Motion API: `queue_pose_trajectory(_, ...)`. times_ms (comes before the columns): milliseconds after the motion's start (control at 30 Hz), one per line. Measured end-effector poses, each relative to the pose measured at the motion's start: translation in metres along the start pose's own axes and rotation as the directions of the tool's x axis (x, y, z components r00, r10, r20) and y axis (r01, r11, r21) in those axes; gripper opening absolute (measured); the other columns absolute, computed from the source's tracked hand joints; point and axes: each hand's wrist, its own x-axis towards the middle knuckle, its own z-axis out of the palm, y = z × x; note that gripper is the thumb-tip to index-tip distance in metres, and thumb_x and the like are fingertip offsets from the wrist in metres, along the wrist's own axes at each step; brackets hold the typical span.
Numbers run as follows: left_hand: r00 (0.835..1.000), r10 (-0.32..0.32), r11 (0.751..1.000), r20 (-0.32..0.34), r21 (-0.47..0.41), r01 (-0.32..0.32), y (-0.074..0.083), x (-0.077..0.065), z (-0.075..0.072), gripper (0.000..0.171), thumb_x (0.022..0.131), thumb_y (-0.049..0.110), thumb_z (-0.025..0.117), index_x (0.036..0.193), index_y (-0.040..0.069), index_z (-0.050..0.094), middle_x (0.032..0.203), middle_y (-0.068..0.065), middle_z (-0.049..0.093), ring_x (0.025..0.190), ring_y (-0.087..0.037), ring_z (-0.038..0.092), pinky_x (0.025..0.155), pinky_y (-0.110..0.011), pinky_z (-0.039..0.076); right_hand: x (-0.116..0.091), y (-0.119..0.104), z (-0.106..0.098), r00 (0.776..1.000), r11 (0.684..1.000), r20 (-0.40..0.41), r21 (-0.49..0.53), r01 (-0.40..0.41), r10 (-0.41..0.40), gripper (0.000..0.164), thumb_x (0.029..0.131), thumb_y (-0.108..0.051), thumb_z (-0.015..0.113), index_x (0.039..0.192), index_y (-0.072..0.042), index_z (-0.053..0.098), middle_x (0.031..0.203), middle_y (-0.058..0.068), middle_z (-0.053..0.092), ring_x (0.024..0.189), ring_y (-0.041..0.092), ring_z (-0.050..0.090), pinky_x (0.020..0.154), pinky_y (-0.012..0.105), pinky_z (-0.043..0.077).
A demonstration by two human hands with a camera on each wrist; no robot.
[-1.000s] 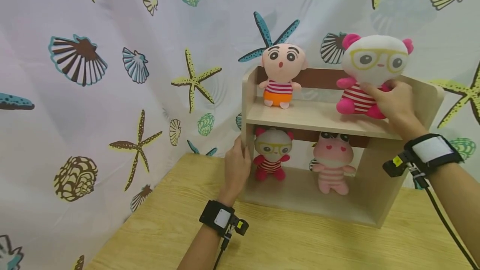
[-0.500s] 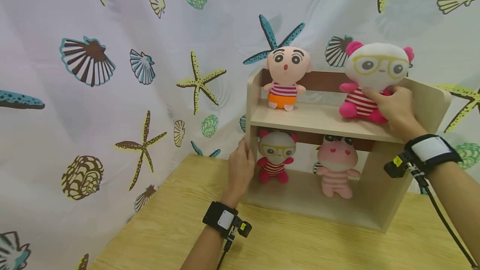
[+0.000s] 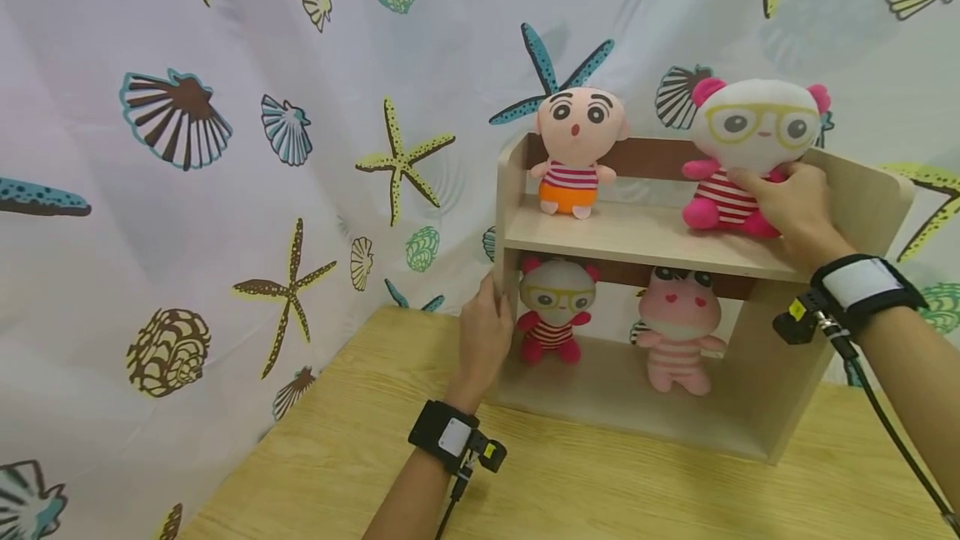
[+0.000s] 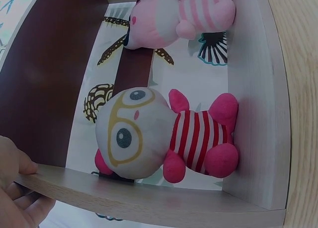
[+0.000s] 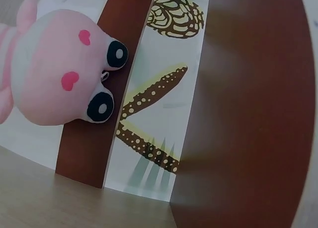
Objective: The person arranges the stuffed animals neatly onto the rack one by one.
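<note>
A plush panda (image 3: 756, 125) with yellow glasses and a red-striped body is at the right of the upper shelf. My right hand (image 3: 795, 202) grips it by the body, thumb in front. My left hand (image 3: 483, 332) grips the left side panel of a small wooden shelf unit (image 3: 652, 237); in the left wrist view its thumb lies inside the panel and its fingers outside. A plush boy (image 3: 576, 148) in orange shorts sits at the upper left. Below are a similar panda (image 4: 134, 133) and a pink plush (image 5: 64, 69) with heart cheeks. The right wrist view does not show my right hand.
The unit stands on a wood-grain table (image 3: 360, 432). Behind it hangs a white curtain (image 3: 225, 23) printed with shells and starfish. The right side panel (image 3: 787, 365) stands close to my right forearm. Cables run from both wrist cameras.
My right hand has lowered the panda slightly toward the upper shelf, mostly in the first half second. My left hand stays on the side panel. The head view has shifted a little.
</note>
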Motion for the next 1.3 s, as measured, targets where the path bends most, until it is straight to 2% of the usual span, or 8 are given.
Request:
queue_pose_trajectory(300,1.000,0.019,1.000,-0.020,0.012,-0.019,-0.001,0.001,0.001,0.035,0.096,0.001,0.061,0.129,-0.009,0.055,0.107,-0.027,0.069,0.093,-0.037,0.070,0.073,-0.046,0.057,0.004,0.002,0.000,1.000,0.999,0.000,-0.025,-0.027,0.027,0.090,0.086,-0.061,0.066,0.149,-0.001,0.043,0.123,0.005,0.053,0.103,0.012,0.046,0.083,0.022,0.039)
queue_pose_trajectory(567,0.999,0.034,0.999,-0.034,0.011,-0.033,0.000,0.001,0.002,0.035,0.096,0.000,0.062,0.129,-0.009,0.055,0.108,-0.028,0.068,0.094,-0.038,0.070,0.075,-0.047,0.057,0.005,0.006,-0.007,0.998,0.996,0.058,-0.081,-0.029,0.033,0.098,0.086,-0.067,0.060,0.151,0.002,0.036,0.127,0.014,0.048,0.103,0.018,0.046,0.079,0.022,0.041)
queue_pose_trajectory(900,1.000,0.015,1.000,-0.023,0.005,-0.015,0.002,-0.002,0.000,0.034,0.096,0.000,0.062,0.128,-0.009,0.055,0.107,-0.028,0.068,0.092,-0.038,0.070,0.073,-0.047,0.057,0.000,0.012,-0.008,0.997,0.998,0.067,-0.061,-0.030,0.034,0.093,0.086,-0.065,0.064,0.144,0.002,0.038,0.120,0.010,0.050,0.096,0.013,0.048,0.070,0.014,0.042)
queue_pose_trajectory(1133,1.000,0.009,1.000,-0.023,0.002,-0.009,0.000,-0.002,0.000,0.035,0.096,0.000,0.061,0.129,-0.008,0.055,0.108,-0.027,0.068,0.093,-0.037,0.070,0.074,-0.046,0.057,-0.002,0.012,-0.007,0.998,0.993,0.061,-0.120,-0.023,0.031,0.098,0.087,-0.068,0.058,0.148,0.004,0.033,0.131,0.021,0.046,0.104,0.024,0.047,0.078,0.025,0.041)
queue_pose_trajectory(1300,0.999,0.026,1.000,-0.032,0.001,-0.026,0.001,-0.001,0.000,0.034,0.095,0.001,0.062,0.128,-0.009,0.056,0.105,-0.028,0.069,0.092,-0.038,0.070,0.073,-0.047,0.057,-0.002,0.012,-0.009,0.998,0.989,0.052,-0.145,-0.027,0.035,0.098,0.086,-0.069,0.057,0.148,0.003,0.033,0.133,0.022,0.046,0.106,0.029,0.046,0.080,0.029,0.041)
